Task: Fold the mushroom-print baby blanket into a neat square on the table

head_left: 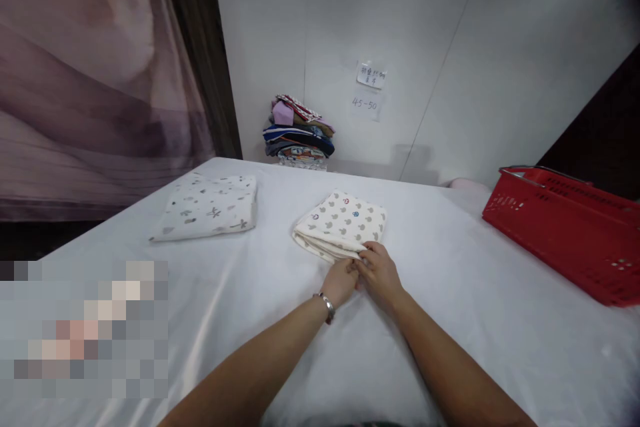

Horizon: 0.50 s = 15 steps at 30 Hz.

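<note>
A folded cream cloth (343,221) with small grey and red prints lies in the middle of the white-covered table (450,293). Both my hands meet at its near corner. My left hand (341,282), with a bracelet on the wrist, has its fingers curled against the cloth's near edge. My right hand (380,271) pinches that same corner with fingers closed on the fabric.
A second folded white printed cloth (207,207) lies at the left. A stack of folded coloured clothes (300,133) stands at the back by the wall. A red plastic basket (570,230) sits at the right edge. Paper notes (371,75) hang on the wall.
</note>
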Each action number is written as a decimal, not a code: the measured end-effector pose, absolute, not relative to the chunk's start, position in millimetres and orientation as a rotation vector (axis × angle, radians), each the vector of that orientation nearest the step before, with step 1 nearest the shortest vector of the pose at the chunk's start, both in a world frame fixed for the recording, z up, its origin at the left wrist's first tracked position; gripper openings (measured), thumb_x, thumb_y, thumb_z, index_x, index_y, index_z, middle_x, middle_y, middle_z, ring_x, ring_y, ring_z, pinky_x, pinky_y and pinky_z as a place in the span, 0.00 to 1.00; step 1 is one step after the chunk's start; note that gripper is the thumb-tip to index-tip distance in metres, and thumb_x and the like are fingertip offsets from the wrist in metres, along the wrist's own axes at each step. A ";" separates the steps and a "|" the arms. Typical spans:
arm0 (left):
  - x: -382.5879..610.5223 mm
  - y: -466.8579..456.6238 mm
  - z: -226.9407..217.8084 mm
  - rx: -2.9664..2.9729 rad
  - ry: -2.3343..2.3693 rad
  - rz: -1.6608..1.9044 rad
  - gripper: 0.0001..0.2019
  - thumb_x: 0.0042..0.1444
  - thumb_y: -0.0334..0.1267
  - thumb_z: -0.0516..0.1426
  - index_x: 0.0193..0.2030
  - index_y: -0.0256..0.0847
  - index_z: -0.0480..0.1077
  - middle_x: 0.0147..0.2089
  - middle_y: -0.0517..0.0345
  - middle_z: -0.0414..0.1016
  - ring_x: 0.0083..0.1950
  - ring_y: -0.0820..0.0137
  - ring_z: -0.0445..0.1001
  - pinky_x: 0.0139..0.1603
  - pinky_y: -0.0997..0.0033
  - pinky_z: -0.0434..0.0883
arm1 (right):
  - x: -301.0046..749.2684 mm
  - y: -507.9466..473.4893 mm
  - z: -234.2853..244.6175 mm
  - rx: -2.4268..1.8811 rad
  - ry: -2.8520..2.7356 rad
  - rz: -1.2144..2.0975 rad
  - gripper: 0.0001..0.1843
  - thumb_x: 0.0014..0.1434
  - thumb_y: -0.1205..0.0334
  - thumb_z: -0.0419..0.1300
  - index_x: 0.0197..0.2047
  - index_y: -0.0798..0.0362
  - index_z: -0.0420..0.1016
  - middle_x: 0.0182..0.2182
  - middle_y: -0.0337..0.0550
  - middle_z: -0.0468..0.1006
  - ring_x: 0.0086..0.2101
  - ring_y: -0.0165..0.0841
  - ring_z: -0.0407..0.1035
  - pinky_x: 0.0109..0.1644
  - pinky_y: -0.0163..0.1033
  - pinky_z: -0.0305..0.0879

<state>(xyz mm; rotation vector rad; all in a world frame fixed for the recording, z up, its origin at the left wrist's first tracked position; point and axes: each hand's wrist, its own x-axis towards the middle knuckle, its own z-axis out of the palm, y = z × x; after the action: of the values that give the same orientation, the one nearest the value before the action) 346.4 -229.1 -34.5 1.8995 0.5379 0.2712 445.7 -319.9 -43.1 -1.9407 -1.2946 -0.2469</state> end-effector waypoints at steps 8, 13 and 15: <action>356.0 -245.7 -30.4 1.206 0.649 0.050 0.09 0.51 0.39 0.51 0.39 0.40 0.59 0.28 0.62 0.72 0.12 0.83 0.55 0.13 0.80 0.42 | 506.8 -327.1 -36.4 -1.680 -0.936 0.065 0.12 0.51 0.57 0.56 0.35 0.53 0.75 0.42 0.47 0.73 0.42 0.37 0.68 0.36 0.38 0.67; 358.2 -241.8 -32.0 1.156 0.697 0.056 0.10 0.49 0.42 0.54 0.36 0.39 0.60 0.32 0.58 0.74 0.14 0.84 0.60 0.14 0.82 0.45 | 580.6 -309.1 -34.2 -1.849 -0.484 0.229 0.17 0.47 0.59 0.57 0.41 0.55 0.74 0.39 0.47 0.75 0.37 0.36 0.69 0.31 0.37 0.68; 359.4 -240.8 -34.2 1.150 0.698 0.074 0.12 0.49 0.44 0.54 0.36 0.39 0.60 0.31 0.58 0.74 0.14 0.83 0.61 0.14 0.82 0.46 | 599.4 -298.1 -35.4 -1.849 -0.442 0.231 0.19 0.46 0.59 0.57 0.43 0.55 0.73 0.45 0.50 0.73 0.39 0.37 0.69 0.30 0.37 0.68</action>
<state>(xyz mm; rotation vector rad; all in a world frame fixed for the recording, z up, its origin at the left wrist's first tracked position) 359.4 -240.8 -34.2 1.1495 0.6983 0.0744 599.4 -298.1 -35.4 -1.8488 -0.4424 0.2306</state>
